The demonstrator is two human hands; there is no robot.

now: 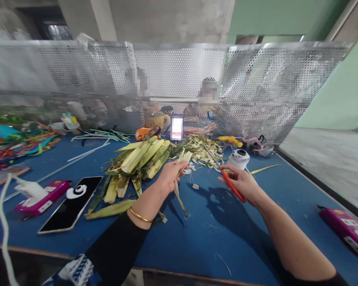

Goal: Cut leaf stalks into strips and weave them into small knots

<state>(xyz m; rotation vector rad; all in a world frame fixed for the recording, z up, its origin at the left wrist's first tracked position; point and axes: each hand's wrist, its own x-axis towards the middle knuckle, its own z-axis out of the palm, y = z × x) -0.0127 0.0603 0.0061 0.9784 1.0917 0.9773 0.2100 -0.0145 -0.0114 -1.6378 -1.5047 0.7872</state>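
My left hand [170, 174] is closed around a pale corn husk [185, 156], whose narrow end hangs below the fingers. In my right hand [237, 178] are red-handled scissors [233, 186], seen edge-on, with the thin metal blades pointing up and left, apart from the husk. Left of my left hand lies a pile of green-yellow corn husks [143, 157]. Behind both hands spreads a heap of small husk scraps [204, 149]. A white spool of thread [239, 158] stands just beyond my right hand.
A phone [73, 204] and a purple power strip [44, 196] with a white charger lie at left. Another purple power strip [347, 230] is at right. Colourful strips [26, 143] fill the far left. A perforated metal screen [179, 75] bounds the blue table's back; people sit behind it.
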